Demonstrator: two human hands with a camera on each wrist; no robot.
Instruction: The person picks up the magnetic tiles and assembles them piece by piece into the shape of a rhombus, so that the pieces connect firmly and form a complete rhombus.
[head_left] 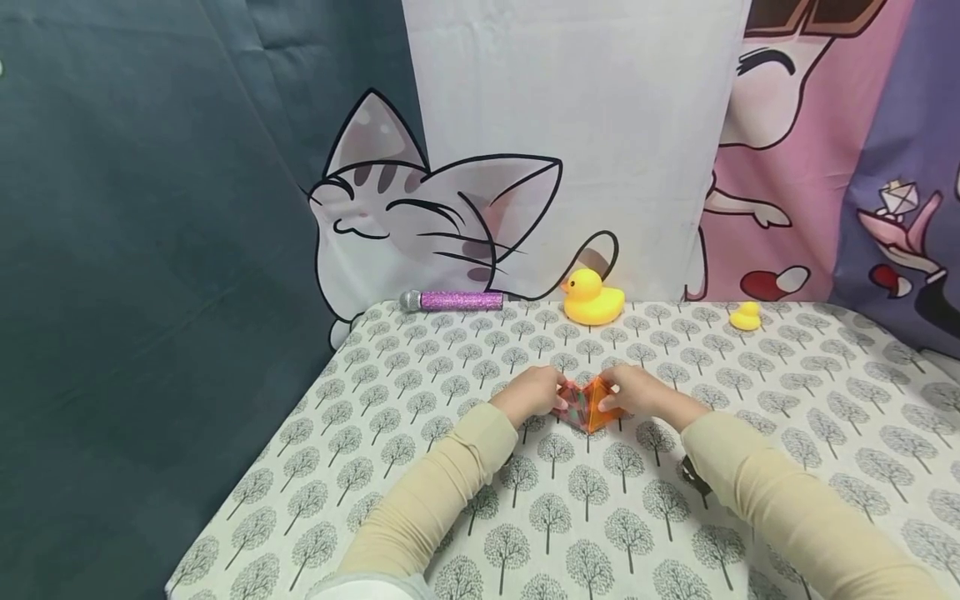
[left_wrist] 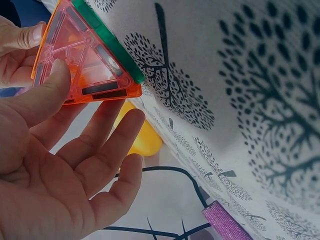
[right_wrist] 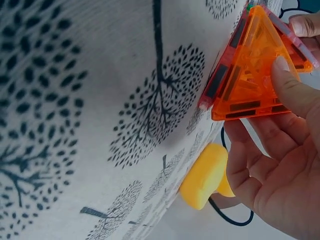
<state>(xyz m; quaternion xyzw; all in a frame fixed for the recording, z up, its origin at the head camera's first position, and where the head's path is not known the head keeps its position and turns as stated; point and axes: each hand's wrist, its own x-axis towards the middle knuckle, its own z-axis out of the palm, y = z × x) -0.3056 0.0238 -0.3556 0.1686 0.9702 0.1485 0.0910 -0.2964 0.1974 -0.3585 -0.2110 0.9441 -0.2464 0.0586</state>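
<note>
Translucent triangular magnetic tiles stand tilted together in a small pointed shape on the cloth, between both hands. My left hand point(head_left: 534, 392) pinches a pink tile point(left_wrist: 97, 75) on the left side, thumb on its face and other fingers behind and below. A green tile point(left_wrist: 107, 40) runs along that tile's edge. On the right side, my right hand point(head_left: 637, 390) pinches an orange tile point(right_wrist: 252, 65), its thumb pressed on the face. Another pink tile point(right_wrist: 227, 70) shows beside the orange one at a lower angle. The inside of the shape is partly hidden.
Along the table's back edge lie a glittery purple microphone point(head_left: 461, 301), a large yellow rubber duck point(head_left: 594, 304) and a small yellow duck point(head_left: 746, 317). A cloth with a tree print point(head_left: 555, 517) covers the table. Cartoon curtains point(head_left: 600, 108) hang behind.
</note>
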